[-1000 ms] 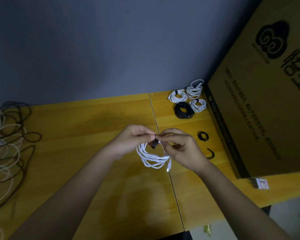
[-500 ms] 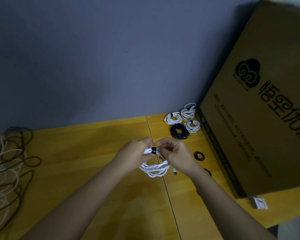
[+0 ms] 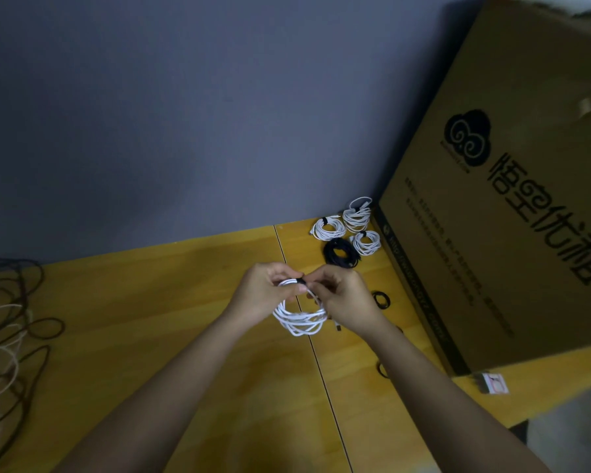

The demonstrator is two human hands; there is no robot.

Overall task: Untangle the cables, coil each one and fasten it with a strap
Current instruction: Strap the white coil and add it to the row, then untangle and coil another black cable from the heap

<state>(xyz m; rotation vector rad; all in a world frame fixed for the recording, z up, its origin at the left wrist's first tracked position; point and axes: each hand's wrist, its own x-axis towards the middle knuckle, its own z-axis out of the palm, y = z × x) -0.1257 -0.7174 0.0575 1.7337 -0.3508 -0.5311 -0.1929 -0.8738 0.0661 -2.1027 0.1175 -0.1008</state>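
Note:
A coiled white cable [image 3: 301, 320] hangs between my hands above the yellow table [image 3: 171, 302]. My left hand [image 3: 265, 295] grips the coil's top left. My right hand [image 3: 343, 298] pinches the black strap [image 3: 301, 280] wrapped round the coil's top. Three strapped white coils [image 3: 328, 228] and one black coil [image 3: 341, 252] lie at the back right. A tangle of black and white cables [image 3: 4, 336] lies at the left edge.
A large cardboard box [image 3: 512, 206] stands on the right side of the table. Loose black straps [image 3: 381, 299] lie beside it, one more [image 3: 382, 369] near my right forearm. A small card [image 3: 493, 384] lies by the box's near corner.
The strap went from hanging loose between my fingertips to being wrapped round the coil's top. The view tilted, so the table sits lower in frame.

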